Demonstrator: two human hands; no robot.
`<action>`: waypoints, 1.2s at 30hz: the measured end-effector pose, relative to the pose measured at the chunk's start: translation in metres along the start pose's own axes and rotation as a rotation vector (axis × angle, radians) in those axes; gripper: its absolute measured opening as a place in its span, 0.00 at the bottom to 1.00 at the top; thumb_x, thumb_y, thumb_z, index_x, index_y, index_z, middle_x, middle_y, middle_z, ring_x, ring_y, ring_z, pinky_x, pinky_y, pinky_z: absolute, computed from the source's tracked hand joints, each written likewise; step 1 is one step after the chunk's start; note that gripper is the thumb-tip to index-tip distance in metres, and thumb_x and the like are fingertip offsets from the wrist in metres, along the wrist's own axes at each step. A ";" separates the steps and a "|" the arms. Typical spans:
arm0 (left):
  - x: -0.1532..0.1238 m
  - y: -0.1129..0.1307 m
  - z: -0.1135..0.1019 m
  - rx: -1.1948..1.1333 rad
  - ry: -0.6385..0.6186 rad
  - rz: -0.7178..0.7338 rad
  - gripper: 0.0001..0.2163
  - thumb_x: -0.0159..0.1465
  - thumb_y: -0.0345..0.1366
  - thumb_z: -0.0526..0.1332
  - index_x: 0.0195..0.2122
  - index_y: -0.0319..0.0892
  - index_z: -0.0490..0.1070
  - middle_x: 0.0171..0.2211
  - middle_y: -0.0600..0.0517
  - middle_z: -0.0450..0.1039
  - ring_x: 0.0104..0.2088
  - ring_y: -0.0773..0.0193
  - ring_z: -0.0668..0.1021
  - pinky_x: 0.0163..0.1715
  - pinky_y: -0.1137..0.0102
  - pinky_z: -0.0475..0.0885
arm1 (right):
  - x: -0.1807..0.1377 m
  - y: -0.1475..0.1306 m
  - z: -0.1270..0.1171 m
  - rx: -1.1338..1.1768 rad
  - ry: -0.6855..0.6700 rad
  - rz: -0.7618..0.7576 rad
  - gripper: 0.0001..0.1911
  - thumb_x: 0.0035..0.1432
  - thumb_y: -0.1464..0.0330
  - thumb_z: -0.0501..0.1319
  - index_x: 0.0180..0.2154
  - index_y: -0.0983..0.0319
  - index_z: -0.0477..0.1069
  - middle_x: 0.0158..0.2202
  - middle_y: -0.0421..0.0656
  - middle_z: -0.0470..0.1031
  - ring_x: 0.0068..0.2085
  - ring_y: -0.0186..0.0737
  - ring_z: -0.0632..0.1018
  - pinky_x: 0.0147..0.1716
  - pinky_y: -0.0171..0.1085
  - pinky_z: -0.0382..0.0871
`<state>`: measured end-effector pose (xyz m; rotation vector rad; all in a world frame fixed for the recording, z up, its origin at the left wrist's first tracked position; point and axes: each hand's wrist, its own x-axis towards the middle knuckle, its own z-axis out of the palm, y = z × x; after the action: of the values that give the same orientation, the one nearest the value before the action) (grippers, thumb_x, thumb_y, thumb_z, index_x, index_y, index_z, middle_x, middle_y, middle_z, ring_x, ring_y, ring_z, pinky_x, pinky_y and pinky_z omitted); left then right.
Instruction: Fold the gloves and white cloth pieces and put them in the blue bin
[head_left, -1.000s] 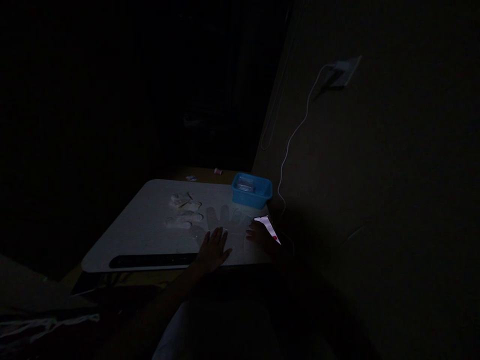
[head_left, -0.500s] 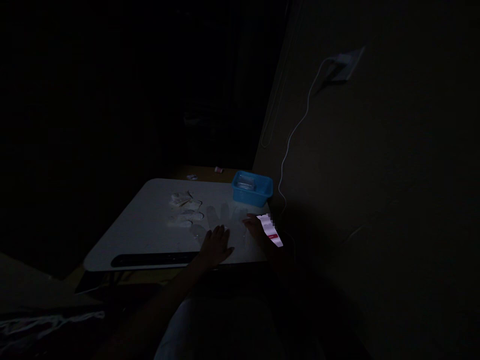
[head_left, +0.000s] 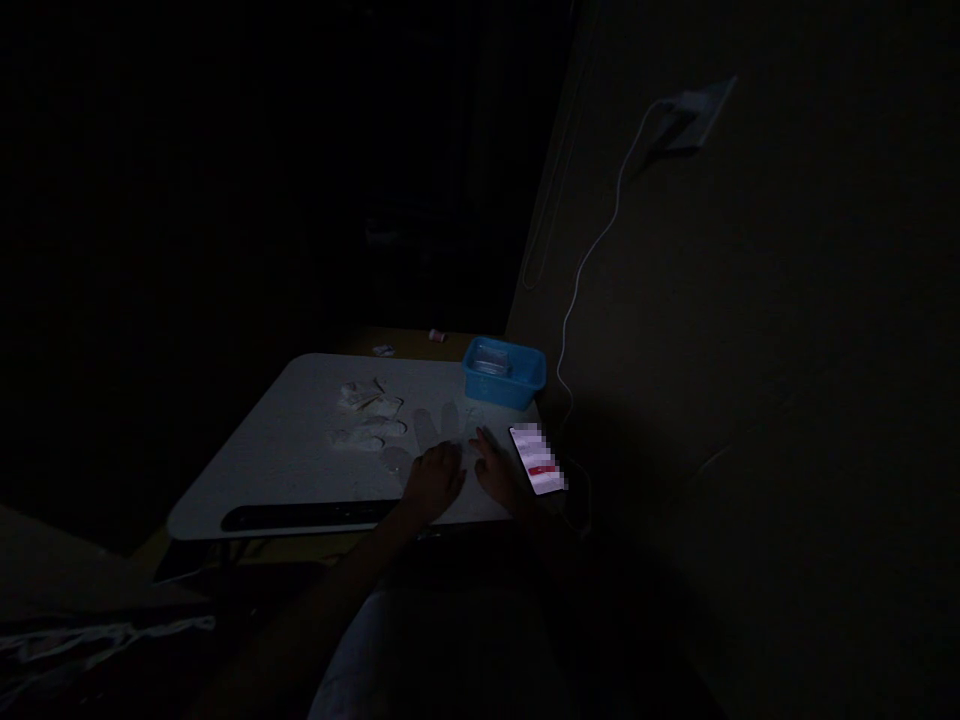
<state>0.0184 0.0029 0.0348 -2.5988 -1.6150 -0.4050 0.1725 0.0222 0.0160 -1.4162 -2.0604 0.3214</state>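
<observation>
My left hand [head_left: 435,480] rests low over the near part of the white tabletop [head_left: 255,440], its fingers bent and close together. Whatever lies under those fingers is too dark to make out. Just right of it is my right hand [head_left: 495,475], index finger stretched forward over the surface and the other fingers partly folded. Ahead of both hands lie flat grey finger-shaped patches [head_left: 426,430], perhaps a thin see-through glove; the dim light hides the detail. Farther left are crumpled whitish finger-shaped pieces [head_left: 367,432].
A blue plastic basket [head_left: 502,388] holding a clear box [head_left: 492,360] stands at the back right. A lit phone [head_left: 537,460] lies at the right edge. A white cable [head_left: 616,200] hangs from a wall socket [head_left: 694,112]. Behind the tabletop is a small pinkish object [head_left: 437,336].
My right hand has moved left, away from the phone and closer to my left hand. The left fingers, spread before, are now drawn in. The phone's screen is more fully visible.
</observation>
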 end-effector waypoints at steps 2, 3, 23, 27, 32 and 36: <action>0.004 -0.002 0.002 -0.004 0.038 0.045 0.20 0.63 0.41 0.45 0.56 0.41 0.56 0.56 0.44 0.59 0.52 0.55 0.64 0.45 0.61 0.62 | -0.003 0.003 0.000 0.013 0.063 -0.014 0.37 0.47 0.80 0.47 0.60 0.66 0.42 0.53 0.47 0.65 0.54 0.38 0.65 0.52 0.40 0.61; 0.007 -0.003 0.004 -0.001 0.043 0.085 0.20 0.64 0.41 0.45 0.56 0.42 0.56 0.56 0.44 0.58 0.53 0.55 0.63 0.47 0.60 0.61 | -0.005 0.004 -0.001 -0.006 0.094 -0.014 0.37 0.47 0.80 0.47 0.60 0.66 0.44 0.54 0.48 0.64 0.55 0.39 0.64 0.53 0.41 0.60; 0.018 -0.019 0.004 0.062 -0.002 0.122 0.19 0.63 0.40 0.46 0.53 0.39 0.62 0.56 0.43 0.59 0.56 0.52 0.61 0.51 0.54 0.56 | -0.029 -0.002 -0.018 -0.403 -0.023 0.030 0.24 0.55 0.67 0.53 0.53 0.69 0.60 0.56 0.53 0.59 0.59 0.48 0.57 0.56 0.48 0.49; 0.018 -0.015 0.009 0.035 -0.047 0.146 0.19 0.64 0.39 0.45 0.53 0.38 0.61 0.55 0.41 0.61 0.56 0.53 0.62 0.51 0.53 0.56 | -0.025 -0.004 -0.020 -0.363 -0.042 -0.014 0.22 0.55 0.69 0.51 0.52 0.69 0.62 0.54 0.52 0.63 0.57 0.45 0.60 0.55 0.45 0.52; 0.022 -0.016 0.016 0.034 -0.035 0.131 0.20 0.64 0.40 0.44 0.53 0.36 0.61 0.55 0.40 0.60 0.55 0.53 0.62 0.50 0.54 0.56 | -0.022 -0.003 -0.021 -0.336 -0.055 -0.014 0.21 0.55 0.70 0.51 0.51 0.67 0.63 0.53 0.50 0.65 0.56 0.45 0.61 0.55 0.46 0.53; 0.025 -0.017 0.016 0.036 -0.023 0.121 0.20 0.64 0.40 0.44 0.51 0.34 0.62 0.55 0.39 0.60 0.55 0.54 0.62 0.48 0.59 0.60 | -0.025 -0.004 -0.019 -0.322 -0.074 -0.029 0.23 0.54 0.70 0.51 0.53 0.67 0.60 0.55 0.49 0.63 0.58 0.44 0.59 0.56 0.47 0.49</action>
<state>0.0169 0.0352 0.0246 -2.6659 -1.4478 -0.3372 0.1866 -0.0048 0.0241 -1.5767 -2.2673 0.0293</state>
